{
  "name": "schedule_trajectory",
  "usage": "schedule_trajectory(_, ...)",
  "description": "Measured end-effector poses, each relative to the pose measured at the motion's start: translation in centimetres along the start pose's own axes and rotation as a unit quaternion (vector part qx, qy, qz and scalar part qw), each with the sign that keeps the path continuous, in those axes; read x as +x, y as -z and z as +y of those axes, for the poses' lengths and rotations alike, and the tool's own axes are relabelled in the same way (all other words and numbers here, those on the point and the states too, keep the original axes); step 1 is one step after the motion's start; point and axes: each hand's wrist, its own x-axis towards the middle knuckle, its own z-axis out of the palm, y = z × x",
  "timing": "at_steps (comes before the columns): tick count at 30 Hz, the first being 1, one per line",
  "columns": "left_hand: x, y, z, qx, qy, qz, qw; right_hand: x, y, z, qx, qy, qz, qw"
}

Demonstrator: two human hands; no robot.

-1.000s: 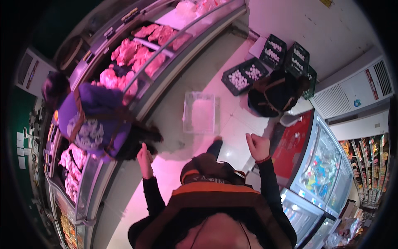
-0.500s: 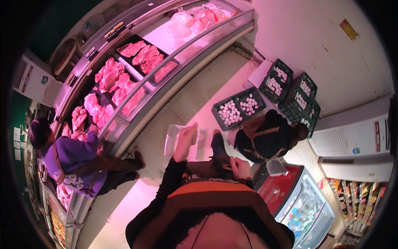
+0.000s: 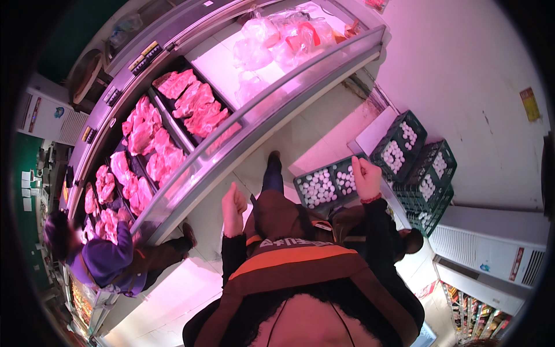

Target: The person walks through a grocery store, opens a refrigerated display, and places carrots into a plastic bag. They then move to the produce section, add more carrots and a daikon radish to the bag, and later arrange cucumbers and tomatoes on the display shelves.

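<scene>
Hands (image 3: pixel 233 209) parted; right (image 3: pixel 367 180) partly hides egg crate (image 3: pixel 330 204).

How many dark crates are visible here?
4: a front crate partly behind the right hand, a middle crate, and at right an upper crate and a lower crate. Others may be hidden.

Slabs of meat (image 3: pixel 199 110) glowed pink in the display case (image 3: pixel 312 84), clear plastic bags (image 3: pixel 257 43) heaped toward its far end. A person in a purple top (image 3: pixel 107 254) stood by it, an arm over the meat. A yellow sticker (image 3: pixel 529 104) marked the pale wall (image 3: pixel 462 69); a white louvred unit (image 3: pixel 488 243) stood near colourful packets (image 3: pixel 477 315).
</scene>
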Motion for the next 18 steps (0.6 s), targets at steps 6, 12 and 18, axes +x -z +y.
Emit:
schedule_trajectory(6,16.7,-3.6,4.8,0.004,0.050,0.052,0.997,11.6,-7.5,1.2,0.178,-0.123,0.025,0.976)
schedule_trajectory(12,32.1,-11.4,14.3,0.216,-0.087,0.006,0.972,25.2,-8.8,1.6,0.296,-0.237,0.048,0.924)
schedule_trajectory(18,40.7,-19.3,16.2,0.162,-0.074,0.022,0.984,38.6,-8.5,4.2,0.250,-0.221,0.004,0.943)
